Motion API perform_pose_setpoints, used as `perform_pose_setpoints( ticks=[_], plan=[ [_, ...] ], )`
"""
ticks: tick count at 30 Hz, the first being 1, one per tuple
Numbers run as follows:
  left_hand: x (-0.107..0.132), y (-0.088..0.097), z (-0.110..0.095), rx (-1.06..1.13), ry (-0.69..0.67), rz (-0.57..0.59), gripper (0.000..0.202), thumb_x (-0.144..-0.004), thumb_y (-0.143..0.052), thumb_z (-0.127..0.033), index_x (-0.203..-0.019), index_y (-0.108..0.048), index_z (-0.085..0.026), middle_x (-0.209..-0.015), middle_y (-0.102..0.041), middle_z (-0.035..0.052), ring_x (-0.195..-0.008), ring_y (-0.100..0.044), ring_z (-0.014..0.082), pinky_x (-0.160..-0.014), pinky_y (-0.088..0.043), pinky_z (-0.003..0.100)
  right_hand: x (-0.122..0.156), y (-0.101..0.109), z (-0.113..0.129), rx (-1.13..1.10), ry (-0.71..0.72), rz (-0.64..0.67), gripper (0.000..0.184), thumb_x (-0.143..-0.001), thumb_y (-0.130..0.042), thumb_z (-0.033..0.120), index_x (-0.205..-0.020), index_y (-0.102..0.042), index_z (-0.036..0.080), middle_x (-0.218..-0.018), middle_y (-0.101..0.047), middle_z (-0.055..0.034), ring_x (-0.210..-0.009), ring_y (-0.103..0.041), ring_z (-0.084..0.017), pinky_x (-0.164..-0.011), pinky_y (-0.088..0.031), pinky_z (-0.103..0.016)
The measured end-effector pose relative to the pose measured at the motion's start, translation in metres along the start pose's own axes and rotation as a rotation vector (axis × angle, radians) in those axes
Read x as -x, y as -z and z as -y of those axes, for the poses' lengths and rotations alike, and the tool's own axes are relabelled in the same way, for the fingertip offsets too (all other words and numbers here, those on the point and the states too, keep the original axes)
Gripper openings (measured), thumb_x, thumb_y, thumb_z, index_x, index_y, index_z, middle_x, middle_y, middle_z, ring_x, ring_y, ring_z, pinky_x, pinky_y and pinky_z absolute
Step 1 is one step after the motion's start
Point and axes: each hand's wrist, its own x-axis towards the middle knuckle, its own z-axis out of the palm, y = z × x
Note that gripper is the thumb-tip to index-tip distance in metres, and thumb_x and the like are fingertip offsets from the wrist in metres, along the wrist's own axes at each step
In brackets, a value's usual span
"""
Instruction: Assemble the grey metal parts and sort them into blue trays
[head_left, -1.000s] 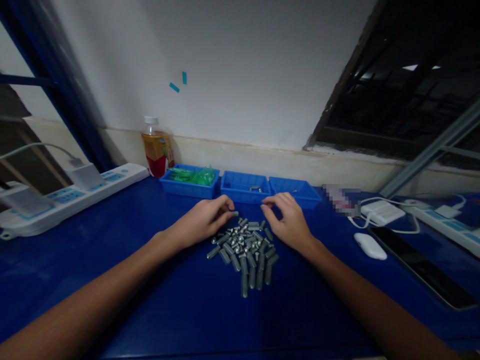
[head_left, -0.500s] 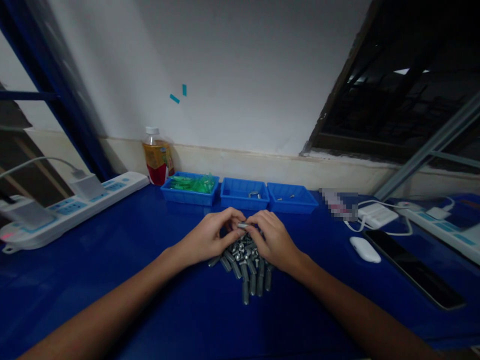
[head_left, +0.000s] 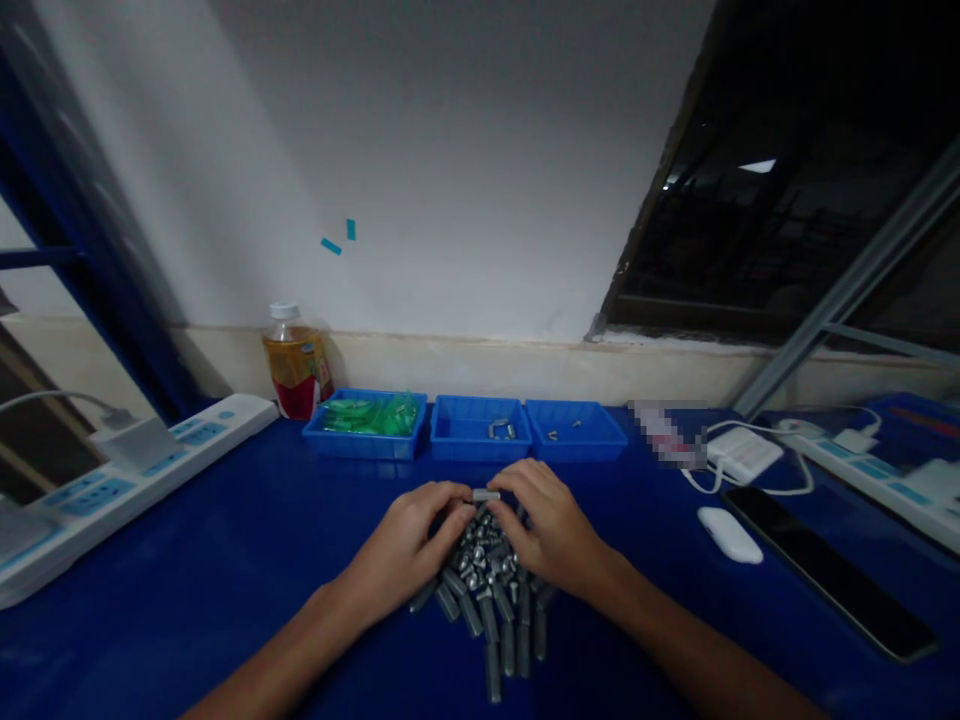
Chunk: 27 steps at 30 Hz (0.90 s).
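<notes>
A heap of several grey metal bolts (head_left: pixel 487 590) lies on the blue table (head_left: pixel 225 560) in front of me. My left hand (head_left: pixel 409 550) and my right hand (head_left: pixel 551 530) meet over the far side of the heap, fingers curled. Between their fingertips they pinch one small metal bolt (head_left: pixel 486 495), held level just above the heap. Beyond the hands stands a row of three blue trays: the left tray (head_left: pixel 365 440) holds green plastic bags, the middle tray (head_left: pixel 480 440) a metal piece, the right tray (head_left: pixel 576 440) a few small parts.
A drink bottle (head_left: pixel 294 362) stands by the wall at the left. A white power strip (head_left: pixel 127 470) with a plugged adapter runs along the left. On the right lie a white mouse-like object (head_left: pixel 729 534), a dark phone (head_left: pixel 832 572), a white box with cable (head_left: pixel 746 453) and another power strip (head_left: pixel 870 475).
My hands came together from either side of the heap and now pinch one bolt between them. The view has tilted up, so everything on the table sits lower in the frame.
</notes>
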Motion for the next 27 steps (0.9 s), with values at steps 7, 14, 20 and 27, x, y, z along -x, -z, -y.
perform_pose_setpoints(
  ticks=[7,14,20,27],
  plan=[
    [0.002,0.01,0.016,-0.229,0.033,0.193,0.024,-0.089,-0.043,-0.033,-0.103,-0.058,-0.02,-0.101,-0.057,0.0051,-0.094,-0.052,0.0199,-0.085,-0.042,0.034,-0.05,0.016,-0.071,0.195,-0.25,0.117,0.006,-0.08,-0.055,0.015,-0.087,-0.057,0.015,-0.084,-0.061,-0.0058,-0.08,-0.055,-0.017,-0.072,-0.041,-0.027],
    [0.004,0.01,0.013,-0.3,0.044,0.264,0.029,-0.092,-0.037,-0.038,-0.109,-0.055,-0.024,-0.105,-0.052,0.0054,-0.095,-0.049,0.021,-0.088,-0.039,0.04,-0.101,0.001,-0.094,0.462,-0.096,0.582,0.007,-0.078,-0.059,0.017,-0.082,-0.065,0.016,-0.083,-0.065,-0.0098,-0.092,-0.053,-0.023,-0.077,-0.035,-0.029],
    [0.004,0.011,0.012,-0.312,0.057,0.284,0.028,-0.092,-0.037,-0.037,-0.11,-0.055,-0.024,-0.106,-0.052,0.0055,-0.096,-0.049,0.0219,-0.087,-0.04,0.042,-0.107,-0.018,-0.101,0.364,-0.053,0.585,0.01,-0.08,-0.059,0.02,-0.086,-0.066,0.016,-0.082,-0.066,-0.0077,-0.086,-0.056,-0.019,-0.074,-0.036,-0.024],
    [0.003,0.03,0.021,-0.289,0.065,0.339,0.028,-0.09,-0.043,-0.037,-0.111,-0.056,-0.023,-0.106,-0.054,0.0055,-0.098,-0.053,0.0204,-0.089,-0.042,0.036,-0.105,-0.012,-0.104,0.341,-0.105,0.712,0.015,-0.08,-0.059,0.025,-0.089,-0.069,0.018,-0.082,-0.068,-0.0074,-0.079,-0.06,-0.017,-0.065,-0.036,-0.022]
  ],
)
